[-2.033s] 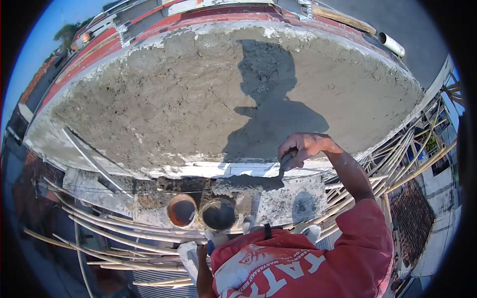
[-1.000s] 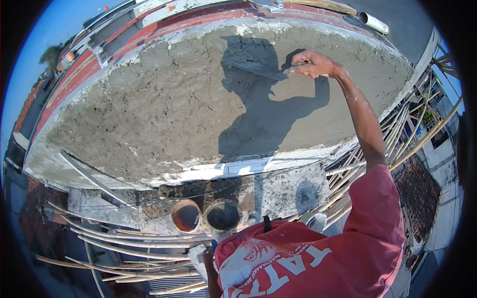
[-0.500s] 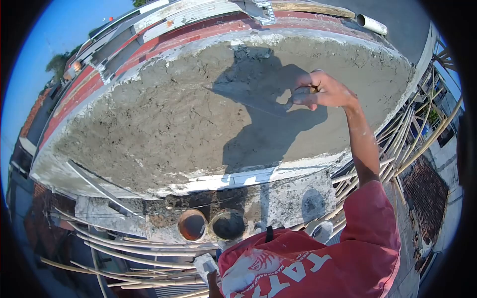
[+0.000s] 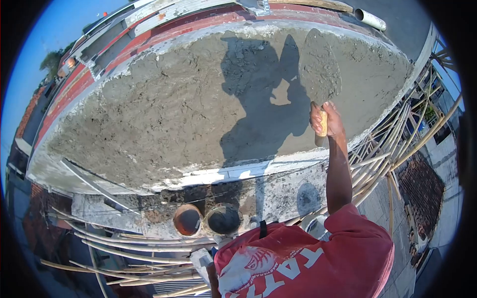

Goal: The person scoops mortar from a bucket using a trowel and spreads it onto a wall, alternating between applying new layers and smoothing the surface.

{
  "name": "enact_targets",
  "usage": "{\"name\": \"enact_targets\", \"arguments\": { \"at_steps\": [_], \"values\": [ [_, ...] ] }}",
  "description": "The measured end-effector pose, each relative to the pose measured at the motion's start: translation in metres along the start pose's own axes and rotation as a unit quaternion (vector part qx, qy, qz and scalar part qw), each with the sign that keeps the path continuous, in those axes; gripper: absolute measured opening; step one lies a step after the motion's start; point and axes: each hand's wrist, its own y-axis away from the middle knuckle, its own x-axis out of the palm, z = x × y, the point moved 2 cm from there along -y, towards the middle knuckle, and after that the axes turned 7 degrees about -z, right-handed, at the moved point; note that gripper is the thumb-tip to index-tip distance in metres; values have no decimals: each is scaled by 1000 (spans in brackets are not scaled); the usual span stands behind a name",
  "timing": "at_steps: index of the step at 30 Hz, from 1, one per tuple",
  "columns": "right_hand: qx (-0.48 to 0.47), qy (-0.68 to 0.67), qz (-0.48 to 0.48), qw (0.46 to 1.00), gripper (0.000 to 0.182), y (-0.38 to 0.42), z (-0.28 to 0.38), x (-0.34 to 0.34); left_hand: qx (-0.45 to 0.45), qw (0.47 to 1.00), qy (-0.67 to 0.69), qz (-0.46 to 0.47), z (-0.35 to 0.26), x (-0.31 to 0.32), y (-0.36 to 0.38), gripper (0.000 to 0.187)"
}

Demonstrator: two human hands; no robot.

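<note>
My right hand (image 4: 326,119) is wrapped round the yellowish handle (image 4: 322,123) of a trowel. Its broad blade (image 4: 321,67) points up in front of the wall and is coated with rough grey mortar. Behind it spreads the wall (image 4: 164,109), covered in wet mortar, coarse on the left and smoother on the right. A shadow of my head, arm and the trowel falls across the middle. Low in the picture, part of my left arm (image 4: 213,281) shows beside a pale, mortar-smeared object (image 4: 200,260); the fingers of that hand cannot be made out.
Two buckets, one reddish inside (image 4: 188,221) and one dark (image 4: 223,219), stand on the ledge (image 4: 283,193) below the wall. Bamboo poles (image 4: 139,247) run below and to the right. A straight metal bar (image 4: 97,186) leans at lower left. A white pipe (image 4: 370,19) lies at upper right.
My right hand has moved down and turned the trowel. Its blade, earlier edge-on near the wall and pointing left, now points up with its mortar-coated face in view.
</note>
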Motion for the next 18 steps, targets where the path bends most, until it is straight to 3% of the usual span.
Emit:
{"name": "enact_targets", "arguments": {
  "at_steps": [2, 3, 4, 5, 7, 11, 13, 16, 18],
  "values": [
    [68, 207, -18, 976, 32, 9, -14, 8, 3, 999, -45, 22, 8, 7, 1, 39],
    [19, 382, 8, 924, 28, 8, -18, 16, 3, 998, -62, 32, 9, 9, 2, 39],
    [-27, 541, 40, 840, 26, 6, -22, 23, 1, 997, -71, 38, 8, 9, 1, 39],
    [-26, 540, 35, 841, 26, 2, -24, 26, 1, 996, -77, 41, 9, 7, 0, 39],
    [-72, 743, 99, 658, 36, -17, -25, 29, -2, 996, -74, 46, 6, 2, -4, 39],
    [-83, 701, 104, 701, 37, -76, -13, 39, -10, 998, -30, 49, -2, -14, -15, 38],
    [36, 661, 135, 738, 37, -96, 0, 64, -6, 998, 28, 52, -14, -21, -28, 38],
    [15, 682, 162, 713, 35, -117, 1, 85, -23, 995, 91, 35, -30, -19, -46, 35],
    [-19, 685, 154, 712, 35, -129, 6, 83, 143, 989, 12, 32, -19, -8, -71, 35]
  ]
}}
